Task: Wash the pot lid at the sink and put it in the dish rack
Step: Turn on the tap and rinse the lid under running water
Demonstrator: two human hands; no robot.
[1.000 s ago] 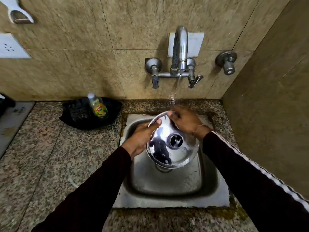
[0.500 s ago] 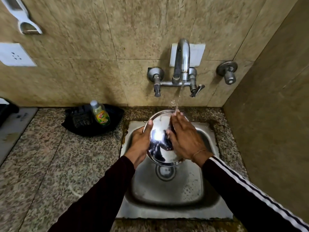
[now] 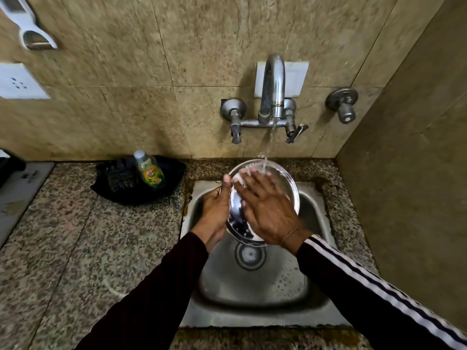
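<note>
A round shiny steel pot lid [image 3: 284, 184] is held tilted over the steel sink [image 3: 252, 314], its upper rim under the running water from the tap [image 3: 273, 92]. My left hand [image 3: 216, 210] grips the lid's left edge, thumb up on the rim. My right hand [image 3: 267, 210] lies flat with fingers spread across the lid's face, covering most of it; the knob is hidden. No dish rack is in view.
A dish soap bottle [image 3: 149, 173] stands in a black tray [image 3: 121, 190] on the granite counter [image 3: 88, 248], left of the sink. A wall rises close on the right [image 3: 417, 173]. A separate valve [image 3: 342, 103] sits right of the tap.
My right hand has slid from the lid's top edge onto its face, now flat and spread. The lid has risen closer to the stream and tilted more upright.
</note>
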